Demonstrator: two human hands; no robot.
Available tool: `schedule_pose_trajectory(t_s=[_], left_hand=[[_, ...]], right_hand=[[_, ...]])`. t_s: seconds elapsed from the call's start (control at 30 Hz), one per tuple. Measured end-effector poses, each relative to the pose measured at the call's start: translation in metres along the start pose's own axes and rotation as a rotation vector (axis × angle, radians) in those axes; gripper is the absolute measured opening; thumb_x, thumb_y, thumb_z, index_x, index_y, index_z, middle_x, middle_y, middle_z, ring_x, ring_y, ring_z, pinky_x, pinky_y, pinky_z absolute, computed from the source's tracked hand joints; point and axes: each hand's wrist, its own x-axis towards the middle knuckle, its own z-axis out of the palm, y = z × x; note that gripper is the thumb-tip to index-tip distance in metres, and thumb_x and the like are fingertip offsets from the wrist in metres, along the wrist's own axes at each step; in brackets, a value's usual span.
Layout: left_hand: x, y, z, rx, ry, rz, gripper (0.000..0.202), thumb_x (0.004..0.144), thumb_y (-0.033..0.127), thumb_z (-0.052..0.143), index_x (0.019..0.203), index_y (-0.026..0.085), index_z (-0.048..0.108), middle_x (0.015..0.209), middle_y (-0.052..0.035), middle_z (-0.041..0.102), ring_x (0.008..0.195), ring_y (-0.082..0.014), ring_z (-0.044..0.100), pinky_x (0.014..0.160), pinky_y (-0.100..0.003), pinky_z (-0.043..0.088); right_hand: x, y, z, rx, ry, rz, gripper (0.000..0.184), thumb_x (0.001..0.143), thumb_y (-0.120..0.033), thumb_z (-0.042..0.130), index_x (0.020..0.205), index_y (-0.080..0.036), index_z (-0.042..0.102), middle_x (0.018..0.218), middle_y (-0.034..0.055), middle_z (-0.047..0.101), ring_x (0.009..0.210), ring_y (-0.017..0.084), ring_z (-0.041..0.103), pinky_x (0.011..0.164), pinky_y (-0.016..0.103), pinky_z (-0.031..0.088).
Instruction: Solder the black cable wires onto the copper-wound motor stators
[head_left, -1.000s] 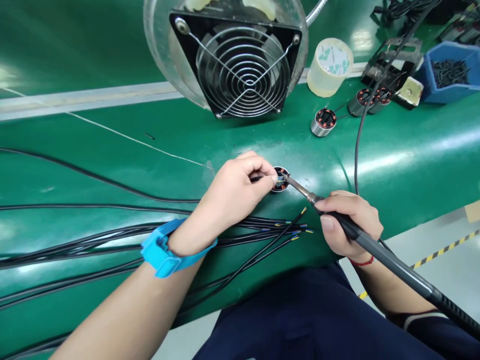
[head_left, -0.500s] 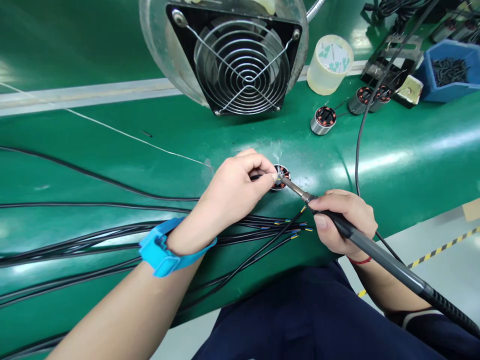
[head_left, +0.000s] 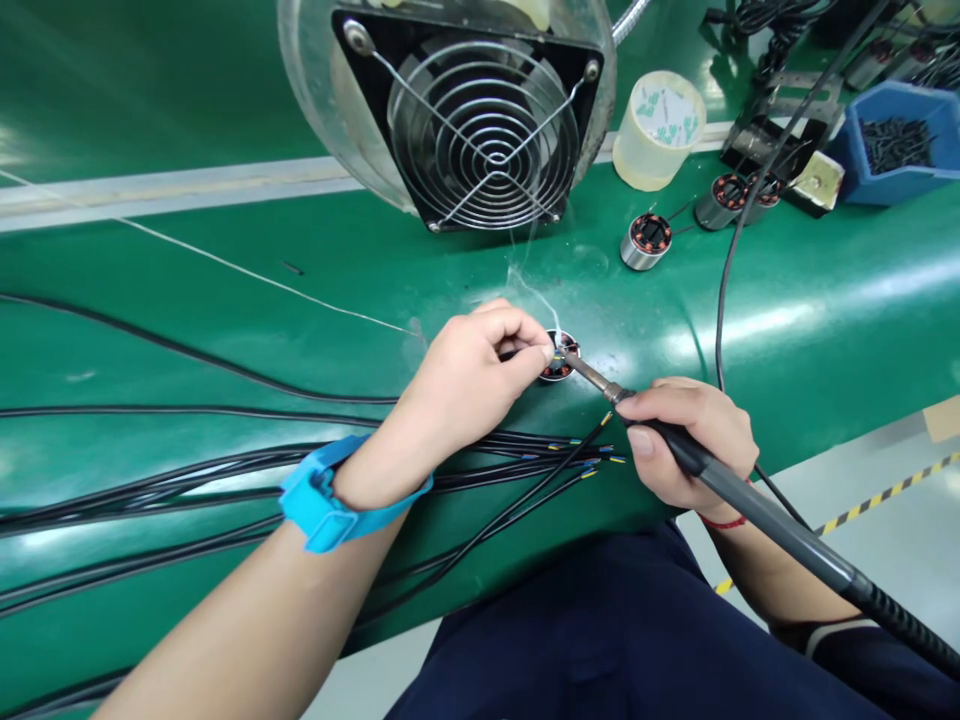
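Note:
My left hand (head_left: 461,385), with a blue wrist strap (head_left: 330,500), is pinched on a thin black wire at the rim of a small round motor stator (head_left: 561,357) that lies on the green bench. My right hand (head_left: 694,440) grips a black soldering iron (head_left: 720,480). Its metal tip touches the stator right beside my left fingertips. A thin wisp of smoke (head_left: 529,285) rises from that spot.
A caged fan (head_left: 484,125) in a clear housing stands just behind. Several black cables (head_left: 187,480) with coloured ends lie across the bench (head_left: 150,330). More stators (head_left: 646,240), a tape roll (head_left: 660,120) and a blue bin of small parts (head_left: 900,140) sit at the far right.
Smoke has appeared above the stator and drifted up toward the fan. Both hands have stayed almost in place; the view has shifted slightly.

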Motion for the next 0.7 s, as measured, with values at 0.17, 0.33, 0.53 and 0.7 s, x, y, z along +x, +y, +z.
schedule_pose_trajectory(t_s=[0.17, 0.33, 0.53, 0.7], left_hand=[[0.000, -0.001, 0.000, 0.000, 0.004, 0.005, 0.011, 0.079, 0.019, 0.062, 0.069, 0.016, 0.067, 0.069, 0.0021, 0.060, 0.064, -0.0109, 0.051, 0.066, -0.026, 0.041], [0.000, 0.000, 0.001, 0.006, 0.005, -0.010, 0.011, 0.079, 0.020, 0.062, 0.069, 0.016, 0.066, 0.069, 0.0023, 0.059, 0.065, -0.0106, 0.051, 0.069, -0.026, 0.043], [0.001, -0.001, 0.001, 0.009, 0.005, -0.006, 0.011, 0.078, 0.022, 0.062, 0.069, 0.016, 0.066, 0.070, 0.0022, 0.059, 0.063, -0.0102, 0.049, 0.070, -0.026, 0.044], [0.001, -0.003, 0.001, 0.023, 0.002, -0.002, 0.011, 0.079, 0.024, 0.062, 0.071, 0.017, 0.066, 0.070, 0.0021, 0.058, 0.062, -0.0102, 0.047, 0.068, -0.026, 0.044]], right_hand=[[0.001, -0.001, -0.001, 0.012, 0.008, 0.010, 0.008, 0.093, -0.022, 0.058, 0.098, -0.022, 0.064, 0.075, -0.0017, 0.072, 0.052, 0.012, 0.059, 0.052, 0.026, 0.053], [0.003, -0.001, -0.005, 0.022, 0.021, 0.069, 0.023, 0.089, -0.016, 0.064, 0.111, -0.023, 0.065, 0.084, -0.0006, 0.073, 0.058, 0.013, 0.061, 0.052, 0.026, 0.051], [0.021, 0.007, -0.011, -0.016, -0.149, 0.124, 0.034, 0.096, -0.022, 0.062, 0.129, -0.029, 0.061, 0.103, -0.0005, 0.075, 0.082, 0.015, 0.073, 0.077, 0.029, 0.062], [0.030, 0.006, -0.016, -0.057, -0.103, 0.091, 0.024, 0.095, -0.027, 0.064, 0.119, -0.028, 0.066, 0.109, 0.0010, 0.075, 0.093, 0.018, 0.074, 0.085, 0.032, 0.063]])
